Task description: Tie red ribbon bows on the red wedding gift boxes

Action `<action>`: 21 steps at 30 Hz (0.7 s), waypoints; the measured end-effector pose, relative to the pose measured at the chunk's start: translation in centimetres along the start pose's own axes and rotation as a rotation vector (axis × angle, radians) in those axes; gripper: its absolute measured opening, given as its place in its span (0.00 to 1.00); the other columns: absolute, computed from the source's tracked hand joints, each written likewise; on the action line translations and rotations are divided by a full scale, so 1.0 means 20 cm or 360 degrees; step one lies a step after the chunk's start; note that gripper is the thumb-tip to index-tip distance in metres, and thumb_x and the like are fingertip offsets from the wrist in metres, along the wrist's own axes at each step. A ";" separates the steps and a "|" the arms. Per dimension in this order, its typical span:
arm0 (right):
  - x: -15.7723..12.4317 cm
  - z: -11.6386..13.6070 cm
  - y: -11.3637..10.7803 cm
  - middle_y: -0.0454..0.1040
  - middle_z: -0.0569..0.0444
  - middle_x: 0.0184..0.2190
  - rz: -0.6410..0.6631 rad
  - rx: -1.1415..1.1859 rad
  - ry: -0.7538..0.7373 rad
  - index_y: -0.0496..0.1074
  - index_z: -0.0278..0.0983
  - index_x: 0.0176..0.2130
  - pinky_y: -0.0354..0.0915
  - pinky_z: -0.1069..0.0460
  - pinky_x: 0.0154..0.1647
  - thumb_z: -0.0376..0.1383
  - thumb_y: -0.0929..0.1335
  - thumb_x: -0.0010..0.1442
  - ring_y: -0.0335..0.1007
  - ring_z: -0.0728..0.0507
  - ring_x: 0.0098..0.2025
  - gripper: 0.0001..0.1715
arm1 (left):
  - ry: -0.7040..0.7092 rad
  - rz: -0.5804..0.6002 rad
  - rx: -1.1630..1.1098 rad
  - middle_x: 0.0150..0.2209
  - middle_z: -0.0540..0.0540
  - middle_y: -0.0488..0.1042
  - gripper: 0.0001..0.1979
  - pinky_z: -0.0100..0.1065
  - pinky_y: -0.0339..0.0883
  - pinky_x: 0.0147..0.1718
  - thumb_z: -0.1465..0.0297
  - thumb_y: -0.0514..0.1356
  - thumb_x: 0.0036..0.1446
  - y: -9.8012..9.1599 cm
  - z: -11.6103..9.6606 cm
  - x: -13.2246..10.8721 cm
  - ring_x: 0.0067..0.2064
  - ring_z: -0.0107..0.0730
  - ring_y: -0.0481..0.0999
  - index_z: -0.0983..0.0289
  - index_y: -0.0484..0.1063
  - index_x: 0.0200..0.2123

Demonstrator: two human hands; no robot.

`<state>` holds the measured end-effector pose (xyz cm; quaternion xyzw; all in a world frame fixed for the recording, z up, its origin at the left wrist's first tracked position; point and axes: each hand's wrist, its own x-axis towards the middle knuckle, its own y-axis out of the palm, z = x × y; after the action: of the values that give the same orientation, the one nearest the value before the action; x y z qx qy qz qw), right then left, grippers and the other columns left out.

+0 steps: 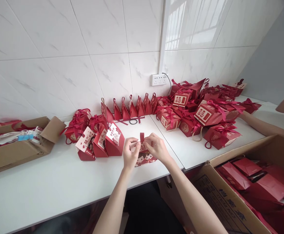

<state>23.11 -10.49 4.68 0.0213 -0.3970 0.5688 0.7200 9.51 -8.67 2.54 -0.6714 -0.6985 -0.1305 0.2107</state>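
Note:
Directly in front of me on the white table (90, 182) stands a red gift box (145, 158) with cartoon figures printed on its face. A dark red ribbon loop (142, 137) rises from its top. My left hand (131, 152) is closed at the left of the box's top, thumb and fingers pinched together. From the other side, my right hand (156, 149) pinches the top edge by the loop's base. The fingertips hide the exact grip. Left of my hands are several red boxes with white printed tags (115, 134).
Triangular red boxes (125, 112) line the wall, with dark ribbon strips (122, 122) before them. Ribboned boxes (188, 125) pile up at right. Cardboard cartons stand at left (17, 159) and lower right (205, 191). Another person's arm (261, 125) reaches in from the right.

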 end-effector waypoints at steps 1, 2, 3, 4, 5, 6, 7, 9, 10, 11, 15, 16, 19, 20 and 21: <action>0.00 0.00 0.00 0.66 0.56 0.24 0.0016 0.0003 0.0015 0.72 0.37 0.30 0.63 0.54 0.27 0.30 0.66 0.54 0.64 0.49 0.24 0.05 | -0.0055 -0.0003 -0.0006 0.36 0.55 0.72 0.10 0.35 0.72 0.38 0.62 0.59 0.53 0.01 0.00 -0.01 0.39 0.34 0.76 0.63 0.68 0.35; 0.01 0.00 -0.01 0.65 0.57 0.24 0.0035 0.0007 0.0032 0.72 0.37 0.29 0.62 0.54 0.27 0.30 0.66 0.54 0.64 0.49 0.24 0.06 | -0.0110 -0.0003 -0.0014 0.36 0.55 0.73 0.11 0.34 0.72 0.38 0.62 0.60 0.52 0.01 0.00 -0.01 0.38 0.34 0.76 0.63 0.67 0.36; 0.01 0.00 -0.01 0.65 0.57 0.24 0.0054 0.0011 0.0048 0.72 0.37 0.29 0.62 0.54 0.27 0.29 0.66 0.54 0.63 0.49 0.24 0.06 | -0.0150 -0.0005 -0.0023 0.36 0.55 0.73 0.12 0.34 0.72 0.37 0.61 0.61 0.52 0.02 -0.01 -0.01 0.38 0.33 0.77 0.63 0.67 0.36; 0.01 0.00 -0.01 0.65 0.57 0.24 0.0072 0.0013 0.0064 0.72 0.37 0.29 0.62 0.54 0.27 0.29 0.66 0.54 0.64 0.50 0.24 0.06 | -0.0169 -0.0008 -0.0032 0.37 0.55 0.73 0.13 0.34 0.72 0.37 0.61 0.61 0.51 0.02 -0.01 -0.02 0.38 0.34 0.77 0.63 0.67 0.36; 0.01 0.00 -0.02 0.65 0.57 0.24 0.0088 0.0013 0.0078 0.72 0.37 0.29 0.62 0.54 0.27 0.29 0.66 0.54 0.64 0.50 0.24 0.06 | -0.0174 -0.0015 -0.0041 0.37 0.55 0.73 0.14 0.34 0.72 0.37 0.61 0.62 0.51 0.03 -0.01 -0.02 0.38 0.34 0.77 0.63 0.67 0.36; 0.01 0.00 -0.02 0.65 0.58 0.24 0.0105 0.0012 0.0089 0.72 0.37 0.29 0.62 0.54 0.28 0.30 0.66 0.55 0.64 0.50 0.24 0.06 | -0.0173 -0.0016 -0.0048 0.36 0.55 0.73 0.14 0.34 0.72 0.37 0.61 0.62 0.51 0.03 0.00 -0.02 0.38 0.34 0.77 0.63 0.67 0.35; 0.02 0.00 -0.02 0.65 0.58 0.24 0.0120 0.0010 0.0096 0.73 0.37 0.29 0.61 0.54 0.28 0.30 0.66 0.55 0.63 0.50 0.24 0.06 | -0.0168 -0.0016 -0.0051 0.35 0.55 0.73 0.13 0.34 0.72 0.37 0.61 0.62 0.51 0.03 0.00 -0.02 0.37 0.34 0.77 0.63 0.67 0.35; 0.02 0.00 -0.03 0.64 0.58 0.24 0.0142 0.0007 0.0101 0.73 0.37 0.29 0.61 0.54 0.28 0.31 0.66 0.56 0.63 0.50 0.24 0.06 | -0.0144 -0.0015 -0.0045 0.35 0.55 0.73 0.13 0.34 0.73 0.37 0.60 0.61 0.51 0.03 0.01 -0.02 0.38 0.34 0.77 0.63 0.67 0.34; 0.02 0.00 -0.03 0.64 0.58 0.24 0.0151 0.0009 0.0103 0.73 0.37 0.29 0.61 0.54 0.28 0.31 0.65 0.56 0.63 0.50 0.24 0.07 | -0.0130 -0.0011 -0.0040 0.35 0.55 0.73 0.14 0.34 0.73 0.38 0.60 0.61 0.51 0.02 0.01 -0.02 0.38 0.34 0.77 0.63 0.67 0.35; 0.02 0.00 -0.03 0.63 0.58 0.23 0.0157 0.0010 0.0104 0.73 0.37 0.29 0.60 0.54 0.27 0.31 0.65 0.56 0.62 0.49 0.24 0.07 | -0.0115 -0.0006 -0.0034 0.36 0.55 0.73 0.14 0.34 0.73 0.38 0.60 0.61 0.51 0.02 0.01 -0.02 0.39 0.35 0.77 0.63 0.67 0.35; 0.02 0.00 -0.02 0.62 0.58 0.23 0.0153 0.0000 0.0120 0.74 0.36 0.30 0.60 0.54 0.27 0.30 0.65 0.56 0.62 0.49 0.24 0.07 | -0.0054 0.0000 -0.0013 0.38 0.56 0.74 0.13 0.33 0.73 0.38 0.61 0.60 0.53 0.02 0.04 -0.02 0.40 0.34 0.77 0.63 0.68 0.37; 0.02 0.00 -0.02 0.62 0.57 0.23 0.0153 -0.0003 0.0122 0.73 0.36 0.30 0.60 0.54 0.28 0.30 0.65 0.56 0.62 0.49 0.24 0.07 | -0.0032 -0.0006 -0.0003 0.38 0.56 0.74 0.13 0.33 0.73 0.38 0.61 0.60 0.53 0.02 0.04 -0.01 0.40 0.34 0.77 0.63 0.67 0.37; 0.02 0.00 -0.01 0.62 0.57 0.24 0.0160 -0.0010 0.0125 0.73 0.36 0.30 0.60 0.54 0.28 0.30 0.65 0.57 0.62 0.49 0.24 0.07 | 0.0040 0.0004 0.0029 0.38 0.56 0.75 0.13 0.34 0.73 0.38 0.62 0.60 0.53 0.02 0.06 -0.01 0.40 0.34 0.77 0.63 0.67 0.40; 0.02 0.01 -0.01 0.62 0.57 0.24 0.0157 -0.0015 0.0127 0.73 0.36 0.30 0.60 0.54 0.28 0.31 0.65 0.57 0.62 0.49 0.24 0.07 | 0.0066 0.0017 0.0043 0.38 0.56 0.75 0.14 0.34 0.73 0.39 0.63 0.60 0.54 0.02 0.07 -0.01 0.41 0.34 0.77 0.63 0.67 0.41; 0.02 0.01 -0.01 0.62 0.57 0.24 0.0150 -0.0025 0.0129 0.72 0.36 0.30 0.60 0.54 0.28 0.31 0.64 0.57 0.62 0.49 0.24 0.07 | 0.0089 0.0024 0.0057 0.38 0.56 0.75 0.14 0.34 0.73 0.39 0.63 0.60 0.54 0.02 0.08 -0.01 0.41 0.34 0.77 0.63 0.67 0.42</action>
<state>23.27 -10.37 5.13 -0.0260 -0.3724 0.5993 0.7081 9.68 -8.05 1.10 -0.6689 -0.6894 -0.1350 0.2432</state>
